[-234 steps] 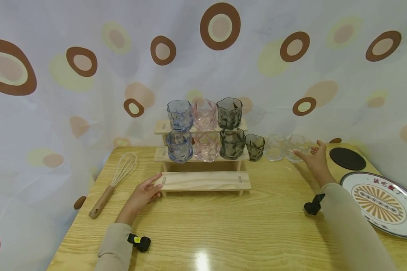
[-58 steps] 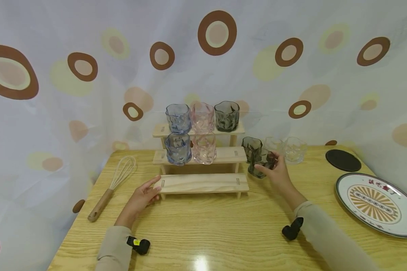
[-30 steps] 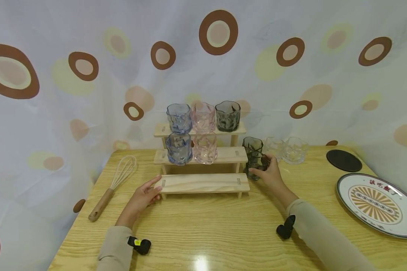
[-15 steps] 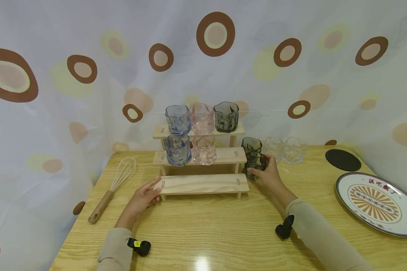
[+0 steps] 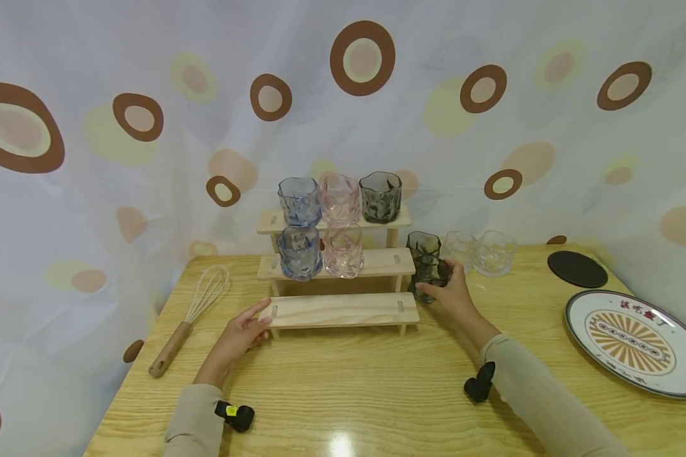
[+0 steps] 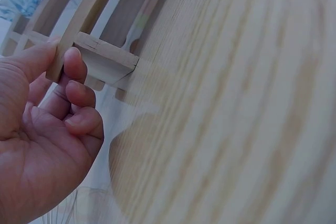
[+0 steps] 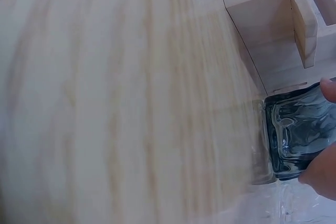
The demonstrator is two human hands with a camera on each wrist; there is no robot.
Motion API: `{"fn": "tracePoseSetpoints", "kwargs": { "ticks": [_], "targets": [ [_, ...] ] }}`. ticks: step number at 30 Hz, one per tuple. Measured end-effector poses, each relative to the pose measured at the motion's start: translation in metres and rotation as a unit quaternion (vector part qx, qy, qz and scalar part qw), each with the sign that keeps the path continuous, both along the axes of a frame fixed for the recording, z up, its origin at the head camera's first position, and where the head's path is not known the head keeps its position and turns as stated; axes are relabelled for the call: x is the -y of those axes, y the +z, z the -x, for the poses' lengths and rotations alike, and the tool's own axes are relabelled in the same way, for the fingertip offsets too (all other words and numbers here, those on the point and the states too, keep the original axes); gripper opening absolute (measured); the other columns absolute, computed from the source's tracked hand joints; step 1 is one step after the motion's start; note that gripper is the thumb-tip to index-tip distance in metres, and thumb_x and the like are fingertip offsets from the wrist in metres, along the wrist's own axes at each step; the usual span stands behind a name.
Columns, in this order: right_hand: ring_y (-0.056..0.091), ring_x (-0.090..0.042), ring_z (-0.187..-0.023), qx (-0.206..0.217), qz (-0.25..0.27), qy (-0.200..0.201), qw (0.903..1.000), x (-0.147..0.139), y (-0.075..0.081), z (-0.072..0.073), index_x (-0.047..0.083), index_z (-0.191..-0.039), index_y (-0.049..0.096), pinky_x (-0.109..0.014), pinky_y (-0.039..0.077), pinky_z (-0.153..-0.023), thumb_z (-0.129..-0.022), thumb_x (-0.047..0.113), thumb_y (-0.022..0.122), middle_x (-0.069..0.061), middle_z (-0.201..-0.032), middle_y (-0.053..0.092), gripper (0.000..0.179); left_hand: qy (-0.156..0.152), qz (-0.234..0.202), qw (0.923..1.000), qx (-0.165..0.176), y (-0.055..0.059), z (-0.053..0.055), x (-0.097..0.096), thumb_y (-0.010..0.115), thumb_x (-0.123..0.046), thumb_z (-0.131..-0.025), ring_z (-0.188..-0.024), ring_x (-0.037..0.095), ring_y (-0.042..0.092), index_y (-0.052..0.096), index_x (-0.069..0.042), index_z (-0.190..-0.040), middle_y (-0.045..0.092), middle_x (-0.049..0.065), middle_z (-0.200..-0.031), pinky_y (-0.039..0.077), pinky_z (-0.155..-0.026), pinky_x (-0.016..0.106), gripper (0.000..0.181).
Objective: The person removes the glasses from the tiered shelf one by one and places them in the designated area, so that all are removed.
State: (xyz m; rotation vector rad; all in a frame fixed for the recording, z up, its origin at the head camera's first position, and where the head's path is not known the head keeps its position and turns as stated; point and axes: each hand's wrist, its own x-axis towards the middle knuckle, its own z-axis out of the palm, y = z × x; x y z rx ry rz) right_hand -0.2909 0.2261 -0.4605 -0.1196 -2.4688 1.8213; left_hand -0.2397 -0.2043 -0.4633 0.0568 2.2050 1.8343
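My left hand point(image 5: 237, 333) pinches the left end of the lowest board of a three-tier wooden display rack point(image 5: 343, 311); the left wrist view shows thumb and fingers around the board point(image 6: 65, 51). Beside the rack's right end, my right hand point(image 5: 456, 297) grips a dark grey glass point(image 5: 427, 289). It looks upright on the table in the right wrist view, where only fingertips point(image 7: 323, 174) show. Directly behind it stands another dark glass point(image 5: 423, 243), partly hidden. The middle tier holds a blue glass point(image 5: 300, 254) and a pink glass point(image 5: 343, 254).
Blue, pink and dark glasses point(image 5: 381, 198) line the top tier. Two clear glasses point(image 5: 494, 254) stand right of the dark ones. A black round mat point(image 5: 577, 269) and a patterned plate point(image 5: 640, 343) lie at right, a whisk point(image 5: 185, 324) at left.
My right hand has gone from the clear glasses to the dark glass, taken it off the middle tier and brought it down beside the rack. Over the last second it barely moves. The left hand stays put.
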Motion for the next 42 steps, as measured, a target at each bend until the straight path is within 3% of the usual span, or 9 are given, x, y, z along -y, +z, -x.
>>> {"fn": "tracePoseSetpoints", "kwargs": {
  "ticks": [9, 15, 25, 33, 42],
  "targets": [
    [0.021, -0.041, -0.135, 0.03, -0.011, 0.01, 0.9994, -0.001, 0.006, -0.001, 0.0, -0.148, 0.002, -0.051, 0.026, -0.107, -0.087, 0.014, 0.069, -0.027, -0.146, 0.017, 0.092, -0.001, 0.001, 1.0, 0.0, 0.002, -0.001, 0.0, 0.057, -0.024, -0.096, -0.065, 0.009, 0.05, 0.035, -0.017, -0.148, 0.057, -0.002, -0.071, 0.041, -0.06, 0.022, 0.056],
    [0.013, -0.041, -0.139, 0.034, -0.025, 0.019, 0.999, -0.007, 0.011, -0.006, 0.003, -0.15, -0.003, -0.051, 0.021, -0.11, -0.089, 0.021, 0.068, -0.027, -0.151, 0.009, 0.095, 0.002, -0.005, 1.0, 0.0, 0.001, 0.0, -0.001, 0.058, -0.023, -0.096, -0.065, 0.008, 0.051, 0.036, -0.017, -0.147, 0.056, -0.002, -0.071, 0.039, -0.058, 0.021, 0.056],
    [0.012, -0.042, -0.138, -0.003, -0.031, 0.042, 0.9986, -0.012, 0.029, -0.014, 0.001, -0.149, -0.003, -0.049, 0.014, -0.112, -0.089, 0.022, 0.068, -0.027, -0.149, 0.01, 0.096, 0.002, -0.008, 1.0, -0.001, 0.001, -0.001, -0.001, 0.057, -0.022, -0.097, -0.065, 0.007, 0.05, 0.036, -0.016, -0.148, 0.055, -0.003, -0.07, 0.037, -0.058, 0.02, 0.055],
    [0.012, -0.041, -0.14, -0.044, -0.054, 0.038, 0.9969, -0.016, 0.045, -0.018, 0.002, -0.15, -0.002, -0.048, 0.013, -0.113, -0.085, 0.033, 0.071, -0.026, -0.151, 0.01, 0.103, 0.0, -0.003, 1.0, 0.001, 0.0, -0.002, -0.001, 0.057, -0.023, -0.096, -0.066, 0.008, 0.05, 0.036, -0.017, -0.148, 0.056, -0.003, -0.071, 0.04, -0.06, 0.021, 0.056],
    [0.013, -0.039, -0.139, -0.088, -0.034, 0.052, 0.9942, -0.008, 0.06, -0.022, 0.003, -0.15, 0.002, -0.049, 0.012, -0.113, -0.087, 0.024, 0.07, -0.026, -0.149, 0.013, 0.094, 0.003, -0.001, 1.0, 0.005, 0.001, 0.0, -0.001, 0.058, -0.024, -0.096, -0.066, 0.008, 0.05, 0.037, -0.017, -0.147, 0.056, -0.003, -0.071, 0.039, -0.06, 0.021, 0.056]
  ]
}}
